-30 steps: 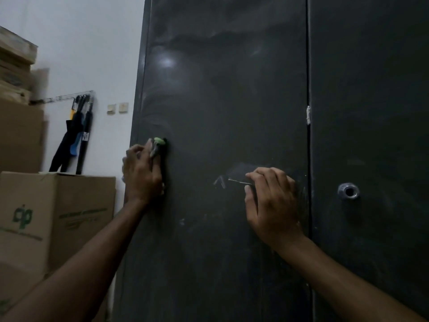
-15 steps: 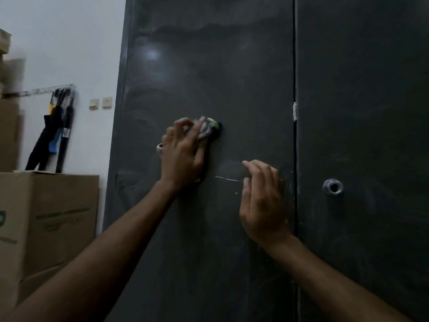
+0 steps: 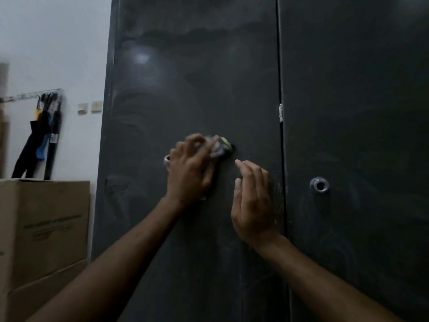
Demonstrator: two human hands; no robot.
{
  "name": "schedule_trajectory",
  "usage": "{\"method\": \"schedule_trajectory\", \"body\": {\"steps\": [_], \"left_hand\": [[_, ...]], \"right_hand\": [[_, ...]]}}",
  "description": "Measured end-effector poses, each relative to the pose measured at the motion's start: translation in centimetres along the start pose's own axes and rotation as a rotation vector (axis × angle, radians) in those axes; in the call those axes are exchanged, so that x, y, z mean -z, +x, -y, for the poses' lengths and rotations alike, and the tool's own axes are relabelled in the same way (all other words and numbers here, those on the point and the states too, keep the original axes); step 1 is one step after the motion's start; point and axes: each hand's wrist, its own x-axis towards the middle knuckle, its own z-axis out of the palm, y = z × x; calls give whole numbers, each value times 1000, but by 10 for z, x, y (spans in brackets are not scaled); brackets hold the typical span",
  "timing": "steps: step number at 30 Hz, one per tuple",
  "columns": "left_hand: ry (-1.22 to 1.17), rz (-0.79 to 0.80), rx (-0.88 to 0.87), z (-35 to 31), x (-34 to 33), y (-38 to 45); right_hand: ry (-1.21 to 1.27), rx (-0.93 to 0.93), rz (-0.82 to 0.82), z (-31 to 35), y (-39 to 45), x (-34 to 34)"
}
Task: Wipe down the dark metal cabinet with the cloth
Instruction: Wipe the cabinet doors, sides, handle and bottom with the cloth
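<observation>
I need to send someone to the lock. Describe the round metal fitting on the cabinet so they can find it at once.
Start at the dark metal cabinet and find the vertical seam between its two doors. On the right-hand door, just past the seam and level with the right hand, sits the round metal fitting. It is the only shiny silver ring with a dark hole on that plain panel.

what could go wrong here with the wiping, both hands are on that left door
1. The cloth is bunched small under the left hand, so bare fingers may smear the cabinet door instead of cleaning it.
2. The right hand rests near the seam between the doors; its palm could leave fresh marks there.
3. The door already shows hazy streaks higher up, so short passes may miss them.
</observation>
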Motion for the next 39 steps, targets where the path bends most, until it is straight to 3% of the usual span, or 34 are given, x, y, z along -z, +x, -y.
{"method": "schedule_trajectory", "body": {"steps": [3,7,10,13,17,19,21,24,29,32,36,39], "left_hand": [[-33,179,-252,-17,1,-51],[-48,363,-310,-2,38,-108],[-313,381,-3,-18,62,-123],[-637,238,401,-59,75,-118],[-916,177,743,-108,88,-106],[-1064,173,886,-125,92,-104],[-1206,216,1007,-139,94,-104],[-1326,307,1106,-158,95,-107],[-1363,388,1258,-183,90,-110],[-1396,508,1393,-199,90,-111],[-1608,685,1275,-213,87,-114],[-1487,658,1275,-212,75,-114]], "right_hand": [[-1,-11,27,1,0,3],[-20,-17,99,5,2,11],[2,-21,150,6,3,19],[0,-13,142,10,-5,32],[57,-14,124,12,-20,65],[241,-125,240,12,-30,82],[507,-399,415,13,-40,99],[719,-698,531,5,-54,117],[694,-827,483,-9,-69,137],[606,-906,634,-19,-75,148],[562,-938,690,-28,-74,161],[775,-1102,722,-38,-70,173]]}}
